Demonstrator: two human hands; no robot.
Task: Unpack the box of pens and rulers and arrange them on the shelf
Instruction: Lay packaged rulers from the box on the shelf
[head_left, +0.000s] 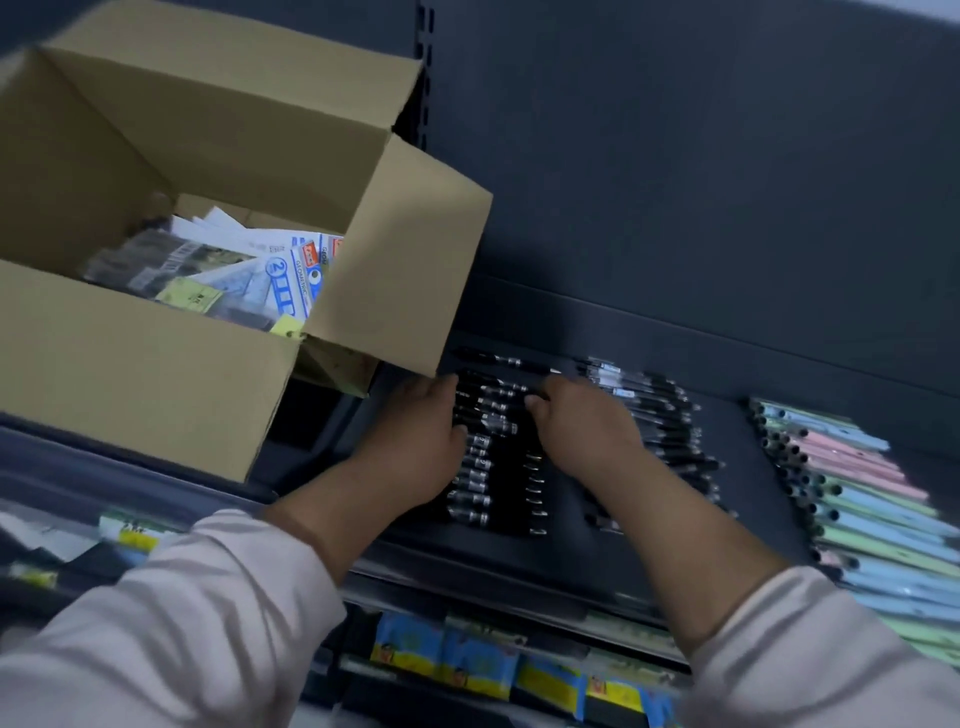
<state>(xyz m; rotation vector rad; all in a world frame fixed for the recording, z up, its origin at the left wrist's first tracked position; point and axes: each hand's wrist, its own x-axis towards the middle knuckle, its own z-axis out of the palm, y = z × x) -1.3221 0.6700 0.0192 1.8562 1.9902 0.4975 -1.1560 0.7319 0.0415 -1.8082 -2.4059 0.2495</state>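
Observation:
An open cardboard box (145, 364) stands on the dark shelf (571, 561) at the left, with ruler packs (280, 275) and wrapped pen packs inside. A row of black pens (493, 467) lies on the shelf in front of me. My left hand (421, 441) rests on the row's left side, fingers bent over the pens. My right hand (587, 431) lies on the row's right side, its fingers curled at the top pens. A second row of black pens (670, 431) lies partly hidden behind my right hand.
Pastel pens (857, 499) in blue, green and pink lie in a row at the shelf's right. A box flap (405, 270) hangs over the shelf's back left. Blue and yellow packets (483, 660) sit on the lower shelf. Dark back panel behind.

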